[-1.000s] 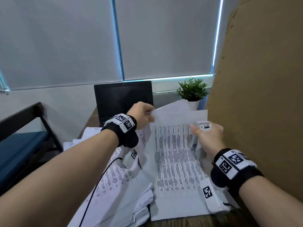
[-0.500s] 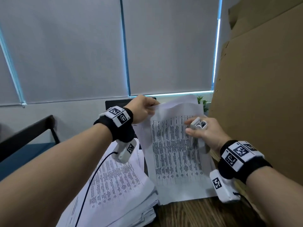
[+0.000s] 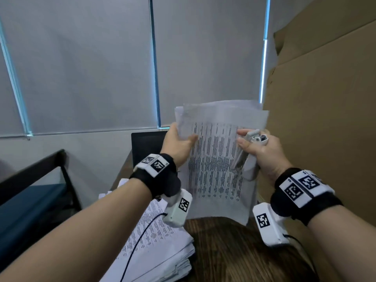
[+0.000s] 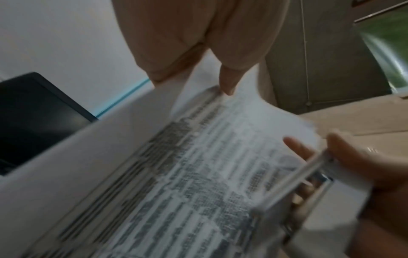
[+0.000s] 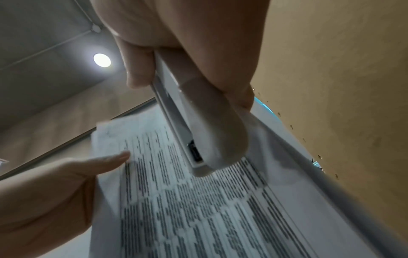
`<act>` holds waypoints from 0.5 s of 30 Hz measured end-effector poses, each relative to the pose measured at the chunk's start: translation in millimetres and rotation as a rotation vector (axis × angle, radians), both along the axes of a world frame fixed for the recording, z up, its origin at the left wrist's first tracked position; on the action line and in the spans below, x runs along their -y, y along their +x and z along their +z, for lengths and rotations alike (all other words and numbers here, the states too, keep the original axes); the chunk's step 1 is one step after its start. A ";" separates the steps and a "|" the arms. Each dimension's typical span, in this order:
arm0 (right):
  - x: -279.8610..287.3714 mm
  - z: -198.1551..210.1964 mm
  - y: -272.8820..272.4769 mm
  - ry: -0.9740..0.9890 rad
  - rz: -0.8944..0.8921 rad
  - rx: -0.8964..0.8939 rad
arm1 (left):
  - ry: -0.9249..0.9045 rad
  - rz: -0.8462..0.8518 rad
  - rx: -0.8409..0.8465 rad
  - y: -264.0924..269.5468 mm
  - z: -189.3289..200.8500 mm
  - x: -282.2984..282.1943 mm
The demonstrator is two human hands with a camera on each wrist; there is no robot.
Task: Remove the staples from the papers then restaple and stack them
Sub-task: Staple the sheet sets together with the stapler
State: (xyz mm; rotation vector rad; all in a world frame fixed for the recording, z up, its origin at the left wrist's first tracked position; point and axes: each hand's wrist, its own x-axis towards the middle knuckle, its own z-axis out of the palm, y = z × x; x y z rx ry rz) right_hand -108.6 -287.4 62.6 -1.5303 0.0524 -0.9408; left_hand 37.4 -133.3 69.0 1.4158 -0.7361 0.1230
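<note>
Above the desk, centre of head view: both hands are holding one printed set of papers (image 3: 215, 163) up off the wood, sheets hanging roughly upright.

Papers: several printed sheets with columns of dark text; top edges are fanning slightly apart at 12 o'clock. Lower edge is hanging clear of the desk (image 3: 240, 253).

Left hand (image 3: 177, 145): at 9 o'clock of the sheets, thumb is lying across the printed face and fingers are curling behind, pinching the upper left edge. Left wrist view is showing a fingertip pressing the top margin; picture is blurring there.

Right hand (image 3: 262, 151): at 3 o'clock of the sheets, fingers are wrapping round a white stapler (image 3: 252, 147). Whether this hand is also gripping the paper edge: cannot tell.

Stapler: lying against the right side of the printed face, one end pointing to 12 o'clock, the other down toward 6 o'clock. Right wrist view (image 5: 205, 129) is showing its pale body resting over the text with a dark slot at the free end.

Paper stack (image 3: 154, 247): sitting on the desk at 7 o'clock of the held set, a thick untidy pile, printed side up, a black cable crossing it.

Surroundings: dark laptop screen (image 3: 146, 145) is standing behind the left hand; brown cardboard sheet (image 3: 325, 119) is leaning at 3 o'clock, just beside the papers; grey roller blinds are covering the window at 12 o'clock.
</note>
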 end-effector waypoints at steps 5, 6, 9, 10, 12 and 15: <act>-7.3 -9.5 -2.4 -0.099 -0.091 -0.062 | 0.037 0.086 0.009 -8.5 -20.5 15.2; -6.9 -11.1 -4.1 -0.090 -0.094 -0.073 | 0.021 0.097 -0.013 -6.8 -22.6 15.3; -2.3 -12.7 -7.5 -0.072 -0.082 -0.097 | 0.025 0.091 -0.059 -4.5 -25.4 15.5; -2.1 -12.1 -8.0 -0.086 -0.074 -0.103 | 0.037 0.078 -0.062 -4.7 -26.2 15.2; 0.1 -11.6 -4.8 -0.105 -0.084 -0.096 | 0.058 0.062 -0.057 -3.1 -27.8 13.7; 0.0 -11.0 -2.2 -0.016 -0.074 -0.064 | 0.012 0.113 -0.061 2.0 -27.3 10.6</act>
